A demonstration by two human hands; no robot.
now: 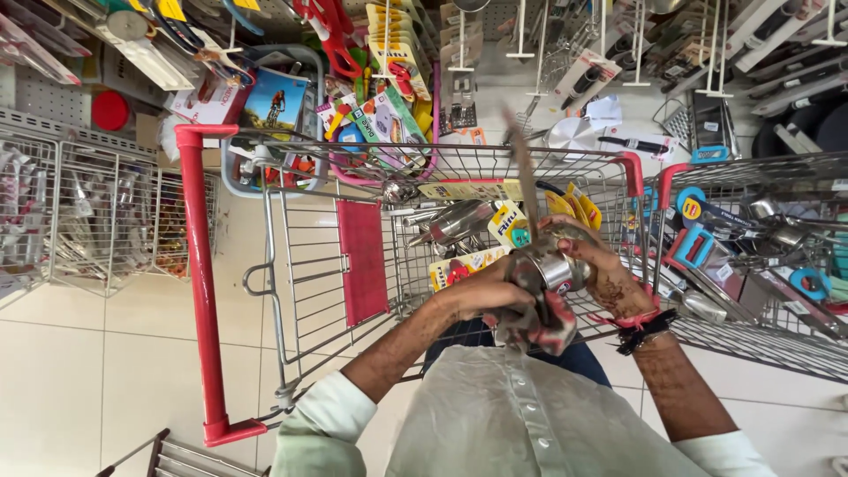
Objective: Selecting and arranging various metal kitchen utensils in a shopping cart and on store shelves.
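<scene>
The left hand holds a stained cloth against a shiny steel utensil, and the right hand grips the utensil from the other side. Both hands are above a red wire trolley that contains packaged kitchen tools. Behind the trolley, wall hooks carry more packaged tools.

Head view, steeply down, seemingly close.

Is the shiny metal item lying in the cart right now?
No, the shiny metal item is held above the cart between the left hand and right hand, wrapped partly in a cloth.
</scene>
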